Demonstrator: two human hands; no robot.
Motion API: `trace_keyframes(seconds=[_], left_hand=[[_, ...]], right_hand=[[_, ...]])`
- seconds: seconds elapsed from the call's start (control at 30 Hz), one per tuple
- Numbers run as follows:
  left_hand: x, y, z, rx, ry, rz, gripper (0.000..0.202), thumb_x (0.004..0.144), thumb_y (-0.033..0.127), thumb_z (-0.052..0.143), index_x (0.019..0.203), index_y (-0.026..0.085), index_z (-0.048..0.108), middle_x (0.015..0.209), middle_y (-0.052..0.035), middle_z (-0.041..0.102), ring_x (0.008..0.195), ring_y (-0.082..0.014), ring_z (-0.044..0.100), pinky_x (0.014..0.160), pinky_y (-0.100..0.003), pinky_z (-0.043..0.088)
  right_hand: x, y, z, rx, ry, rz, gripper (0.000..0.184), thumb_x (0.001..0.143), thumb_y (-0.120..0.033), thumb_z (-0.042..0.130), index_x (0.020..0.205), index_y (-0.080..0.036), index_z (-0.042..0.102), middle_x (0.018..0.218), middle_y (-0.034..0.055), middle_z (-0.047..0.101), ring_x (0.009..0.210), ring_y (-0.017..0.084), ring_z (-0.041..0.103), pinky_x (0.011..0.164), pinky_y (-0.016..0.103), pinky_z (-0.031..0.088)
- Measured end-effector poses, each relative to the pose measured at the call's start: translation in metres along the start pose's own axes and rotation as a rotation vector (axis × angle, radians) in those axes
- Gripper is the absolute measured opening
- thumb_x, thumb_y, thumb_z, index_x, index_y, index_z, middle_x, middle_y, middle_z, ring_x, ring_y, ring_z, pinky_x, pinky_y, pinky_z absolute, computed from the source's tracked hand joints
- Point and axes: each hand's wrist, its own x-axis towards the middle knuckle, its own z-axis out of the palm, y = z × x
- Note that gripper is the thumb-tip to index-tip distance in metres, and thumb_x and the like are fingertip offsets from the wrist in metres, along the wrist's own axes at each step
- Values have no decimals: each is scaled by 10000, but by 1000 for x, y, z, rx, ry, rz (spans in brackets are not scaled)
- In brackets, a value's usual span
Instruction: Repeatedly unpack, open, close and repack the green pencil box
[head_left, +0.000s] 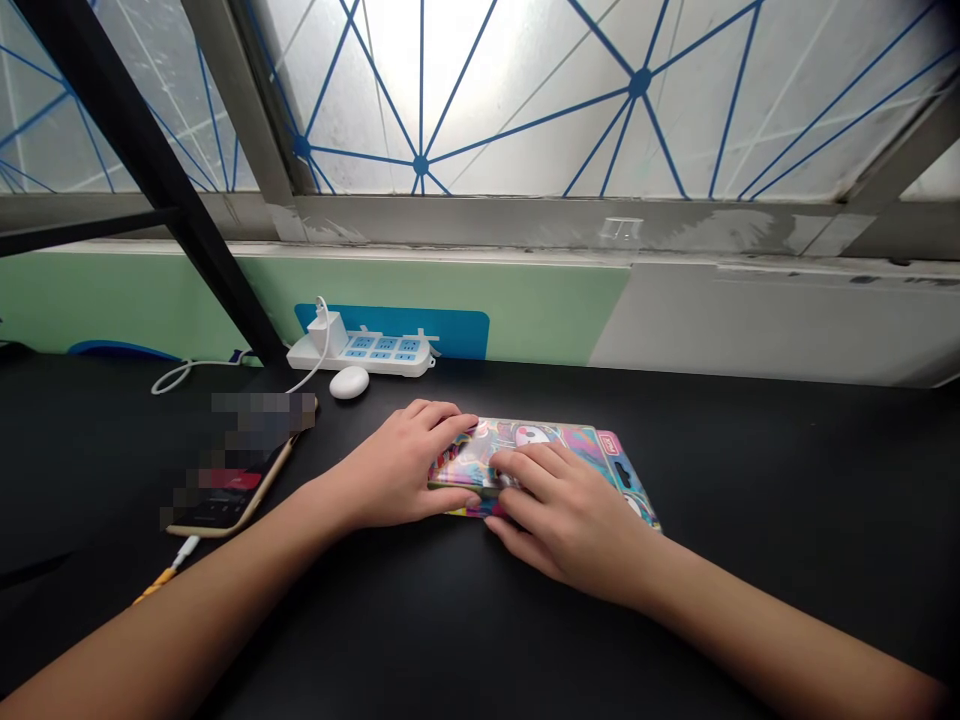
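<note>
Forearms point(150, 625) reach in from the bottom of the frame, and the left hand point(394, 465) and right hand point(566, 520) clasp a bright printed card packet point(555, 438) at centre on the black counter point(787, 480), apparently unopened so far.

The left hand point(390, 470) and right hand point(570, 525) rest close together, fingers curved downward.

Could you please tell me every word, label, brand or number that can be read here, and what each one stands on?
Nothing can be read: the pink tab on the printed package is too small, the phone is blurred out, and the power strip shows no legible lettering.
</note>
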Motion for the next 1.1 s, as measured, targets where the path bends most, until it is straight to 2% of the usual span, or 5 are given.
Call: trace_keyframes(seconds=[0.6,0.77,0.87,1.0,1.1], left_hand=[[0,-1,1,15,-15,1,688,886,523,712,1448,175,518,1431,-155,557,1302,-327,499,1110,-498,446],[0,1,0,20,-15,-10,701,878,529,720,1448,174,517,1415,-161,564,1286,-334,501,1097,-507,453],[0,2,0,22,-18,-19,706,868,524,734,1446,178,523,1404,-164,570,1275,-339,506,1096,-519,451],[-1,1,1,23,-21,-20,680,874,510,738,1449,203,544,1391,-165,566,1258,-344,514,1074,-527,463],[-2,-1,2,47,-12,2,660,895,521,715,1475,259,543,1415,-174,543,1280,-367,508,1060,-559,461]], right_hand=[[1,2,-1,88,-62,149,95,955,-245,568,984,-165,609,1166,159,677,1015,310,622,881,481,523],[1,9,-2,62,-120,232,273,930,-334,634,1133,-152,611,1267,179,661,1106,335,613,959,512,502],[-1,20,-4,44,-199,304,504,908,-441,672,1304,-144,578,1392,195,622,1216,364,590,1009,544,477],[-3,37,-11,115,-345,431,804,855,-650,670,1492,-205,462,1522,165,543,1352,369,521,1090,579,412],[-4,42,-16,186,-410,504,869,830,-726,644,1520,-243,431,1535,149,529,1366,367,508,1071,575,428]])
